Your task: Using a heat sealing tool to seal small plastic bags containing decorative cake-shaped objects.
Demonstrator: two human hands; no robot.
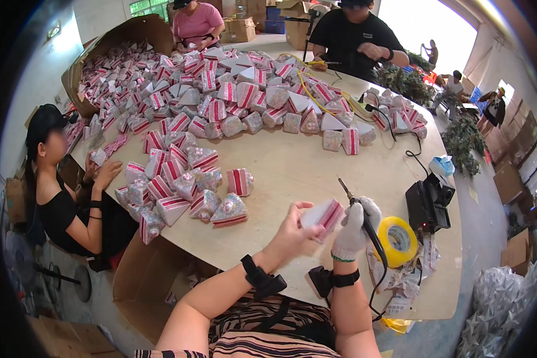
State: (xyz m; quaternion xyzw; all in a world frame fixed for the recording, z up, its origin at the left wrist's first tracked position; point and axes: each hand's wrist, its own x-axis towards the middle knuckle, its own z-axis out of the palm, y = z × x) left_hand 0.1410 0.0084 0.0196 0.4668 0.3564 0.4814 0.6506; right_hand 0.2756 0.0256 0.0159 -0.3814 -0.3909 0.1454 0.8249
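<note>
While both forearms reach in from the lower edge over the worktop (pixel 292 161), the two hands meet close together near its front edge. The left hand (pixel 296 230), bare and slightly blurred, comes in on a forearm slanting up and to the right; its fingers pinch a wedge (pixel 323 218) – white on its broad face, banded pink and red along its side – with the thumb above and the other fingers below. The wedge is held up off the worktop, tilted, its striped side toward the right hand (pixel 358 227); whether it touches the glove cannot be told.

The right forearm rises more nearly upright. This hand wears a white glove with a green-edged cuff, its fingers bent and closed around a soldering iron (pixel 372 231), held much like a pen. The metal tip points up and to the left, beyond the wedge, and the cord drops beside the wrist. Each forearm bears a black strap near the wrist.

Just right of the glove lies a roll of yellow tape (pixel 386 240), with a black box (pixel 420 206) behind it. Similar wedges form a cluster (pixel 176 185) at left and a large heap (pixel 232 89) beyond.
</note>
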